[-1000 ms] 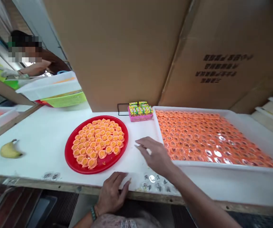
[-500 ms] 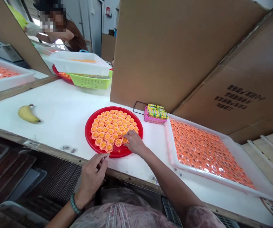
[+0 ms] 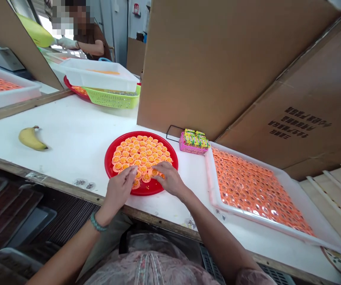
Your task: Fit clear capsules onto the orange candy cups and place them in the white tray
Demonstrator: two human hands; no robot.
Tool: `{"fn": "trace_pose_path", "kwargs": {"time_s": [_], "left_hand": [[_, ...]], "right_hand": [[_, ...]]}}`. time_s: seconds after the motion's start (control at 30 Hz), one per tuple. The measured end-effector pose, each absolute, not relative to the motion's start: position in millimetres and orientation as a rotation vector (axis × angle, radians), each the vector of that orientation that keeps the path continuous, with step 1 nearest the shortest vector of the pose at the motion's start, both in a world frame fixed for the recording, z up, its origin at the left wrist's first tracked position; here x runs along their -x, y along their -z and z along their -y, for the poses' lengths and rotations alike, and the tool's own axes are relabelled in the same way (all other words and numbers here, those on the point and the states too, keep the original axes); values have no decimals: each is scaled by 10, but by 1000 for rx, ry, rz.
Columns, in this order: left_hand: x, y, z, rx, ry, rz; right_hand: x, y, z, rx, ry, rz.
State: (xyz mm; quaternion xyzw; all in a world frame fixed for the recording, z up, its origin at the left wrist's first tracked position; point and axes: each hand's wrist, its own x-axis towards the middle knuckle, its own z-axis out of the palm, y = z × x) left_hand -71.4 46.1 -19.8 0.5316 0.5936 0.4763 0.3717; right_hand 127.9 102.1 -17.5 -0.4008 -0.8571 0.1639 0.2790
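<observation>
A round red tray point(image 3: 108, 166) holds many small orange cups point(image 3: 142, 152) with yellow centres. Both my hands are at its near edge. My left hand point(image 3: 119, 189) reaches in from the front, its fingers held together with the tips on the nearest cups; what they pinch is hidden. My right hand point(image 3: 168, 179) rests on the tray's near right part, fingers curled down around one orange cup. To the right, a white rectangular tray point(image 3: 210, 178) is filled with sealed orange cups point(image 3: 247, 186).
A pink basket point(image 3: 194, 149) of small packets sits behind the trays, against big cardboard boxes point(image 3: 218, 59). A banana point(image 3: 30, 138) lies at the left. A green basket point(image 3: 113, 101) and white tub point(image 3: 99, 79) stand farther back, where another person point(image 3: 90, 39) works.
My left hand rose from below the table edge to the red tray's near rim. My right hand, earlier moving left from the white tray, has settled on the cups.
</observation>
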Motion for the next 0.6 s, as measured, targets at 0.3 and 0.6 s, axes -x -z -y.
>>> {"fn": "trace_pose_path", "kwargs": {"time_s": [0.3,0.6], "left_hand": [[598,135,-880,-882,-912,-895],[527,187,-894,-864,-943,-838]], "right_hand": [[-1213,32,-1002,809,-556,2265],[-1255,120,-977,854,-311,2231]]}}
